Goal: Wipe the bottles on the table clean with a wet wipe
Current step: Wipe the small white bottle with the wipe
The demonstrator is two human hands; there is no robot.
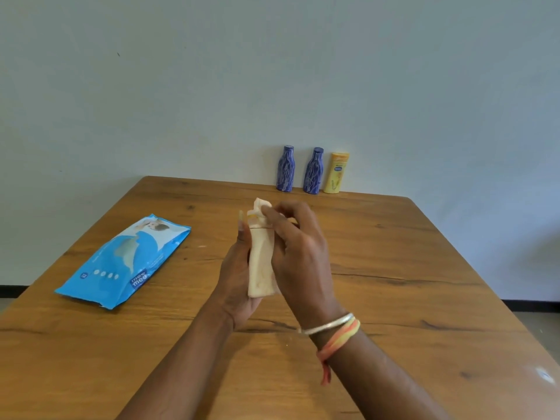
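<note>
Hands meet over the wooden table (pixel 394 268): left hand (pixel 235 277) grips a light, slippery cream plastic bottle (pixel 261 262) at its body; right hand (pixel 298 253) pinches the soft white wet wipe (pixel 261 205) against its cap.

A wooden worktop (pixel 394 268) with dark knots and grain streaks fills the lower part of the view, its far edge against a plain pale blue-grey wall (pixel 212 86). A dark skirting strip (pixel 530 304) runs along the foot of the wall at both sides of the worktop, and a patch of grey floor (pixel 545 331) shows at the right below it. A small white mark (pixel 545 375) lies on the worktop near its right front edge. A tiny dark speck (pixel 118 54) sits high on the wall at the left.
</note>
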